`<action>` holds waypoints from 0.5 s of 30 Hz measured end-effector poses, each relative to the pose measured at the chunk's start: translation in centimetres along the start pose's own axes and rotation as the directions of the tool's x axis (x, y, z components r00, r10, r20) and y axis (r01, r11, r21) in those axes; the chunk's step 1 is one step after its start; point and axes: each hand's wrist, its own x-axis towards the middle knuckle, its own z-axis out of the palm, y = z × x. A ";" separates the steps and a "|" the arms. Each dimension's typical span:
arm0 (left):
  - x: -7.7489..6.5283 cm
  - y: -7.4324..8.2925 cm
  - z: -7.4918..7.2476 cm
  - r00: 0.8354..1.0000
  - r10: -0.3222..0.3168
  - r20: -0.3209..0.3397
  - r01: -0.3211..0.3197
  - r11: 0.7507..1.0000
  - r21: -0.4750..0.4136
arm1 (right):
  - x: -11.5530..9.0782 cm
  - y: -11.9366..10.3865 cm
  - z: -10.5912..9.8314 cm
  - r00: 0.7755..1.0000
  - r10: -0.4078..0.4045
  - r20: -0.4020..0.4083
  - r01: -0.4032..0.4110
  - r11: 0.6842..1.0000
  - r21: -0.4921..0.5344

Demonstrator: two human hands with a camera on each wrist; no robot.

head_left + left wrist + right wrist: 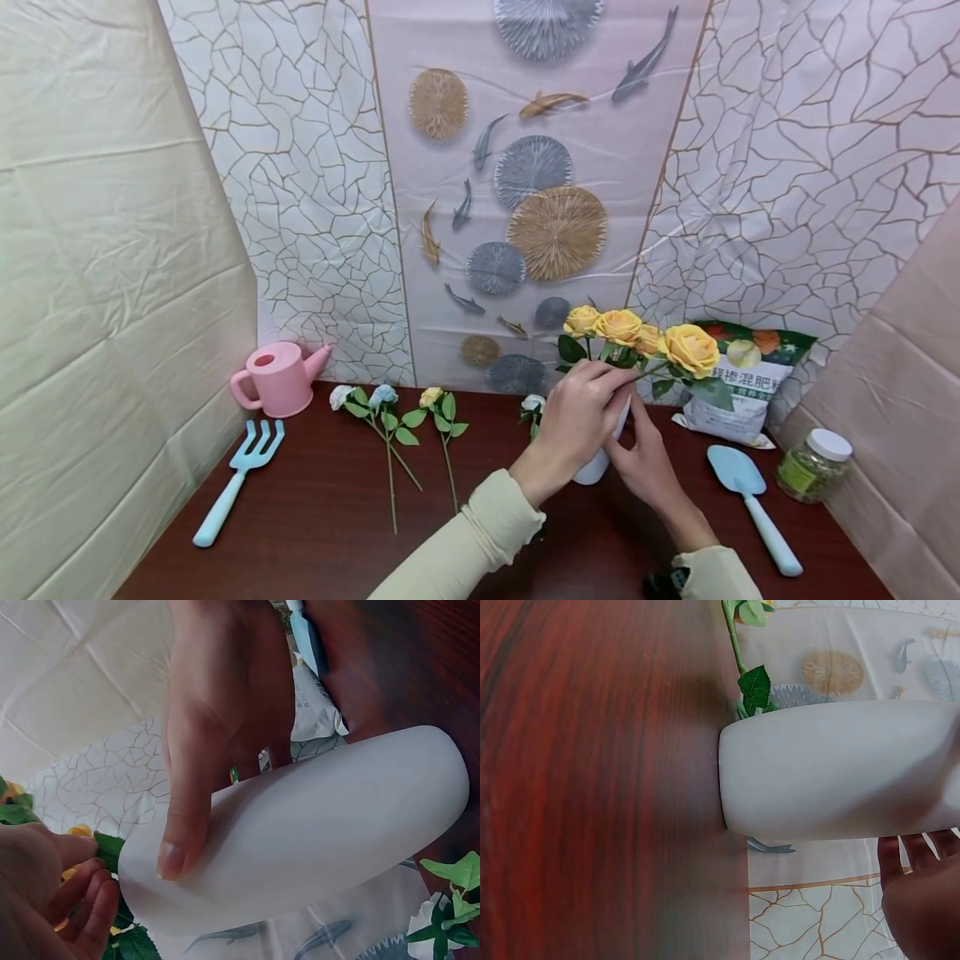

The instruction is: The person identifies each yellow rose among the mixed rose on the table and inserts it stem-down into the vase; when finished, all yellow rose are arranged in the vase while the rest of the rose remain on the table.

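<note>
Several yellow roses (619, 327) with green leaves rise from the mouth of a white vase (315, 825), which stands upright on the table. At the vase's mouth my left hand (573, 412) curls its fingers round the rose stems, partly hidden by leaves in the left wrist view. Lower down, my right hand (647, 461) grips the vase's upper side, its thumb (184, 832) lying along the white wall and its other fingers behind. The vase's lower body and base show in the right wrist view, touching the dark red tabletop (592, 787).
Left of the vase lie white, blue and yellow flowers (431, 397). Another white flower (533, 402) lies just behind my left hand. Farther left are a pink watering can (281, 383) and a hand fork (232, 492). On the right are a fertilizer bag (738, 396), trowel (750, 492) and jar (813, 467).
</note>
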 end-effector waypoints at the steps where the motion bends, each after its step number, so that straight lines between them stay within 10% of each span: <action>1: 0.0 0.0 0.0 1.000 -0.005 0.002 0.005 1.000 0.001 | 0.0 -0.1 0.0 1.000 0.006 0.001 -0.006 1.000 0.001; 15: 0.1 0.1 0.2 0.999 -0.046 0.005 0.046 0.999 -0.004 | 0.0 0.3 0.0 1.000 -0.004 0.014 0.004 1.000 0.008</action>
